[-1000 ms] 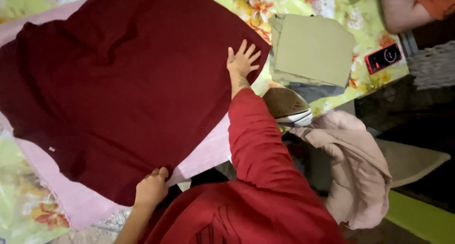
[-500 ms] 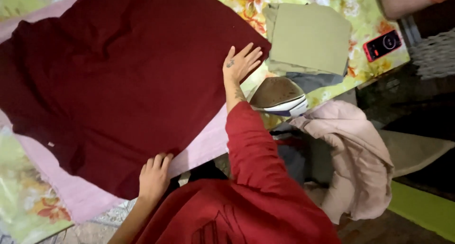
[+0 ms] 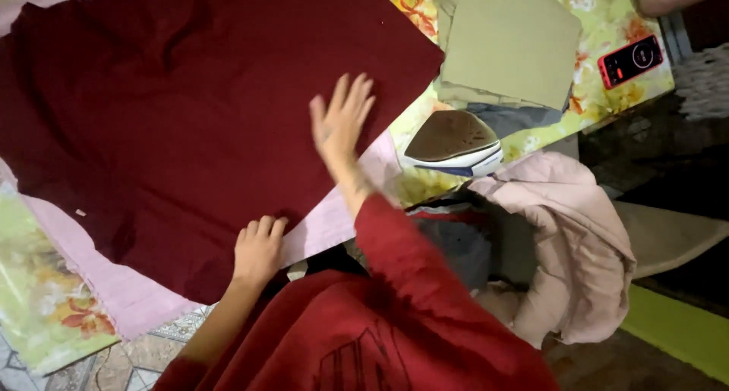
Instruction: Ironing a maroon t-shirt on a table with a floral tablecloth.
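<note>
Right hand lies flat and open on the maroon cloth, fingers spread, gripping nothing, near the cloth's right corner. Left hand is also open, palm down, pressing the cloth's near edge where it meets the pink underlay.

We judge the step to be smoothing the cloth flat. To do it well, we keep the left palm as an anchor on the near edge and sweep the right palm outward toward the corner, pushing wrinkles off the edge instead of bunching them inward.

Maroon cloth covers most of the flowered table cover, from the far-left edge toward the middle. It lies skewed, roughly diamond-wise: one corner points right toward the folded olive cloth, and its long axis seems to run from far left to near right, though the far side is cut off.

Iron rests just beside the right corner, apart from the cloth.
</note>
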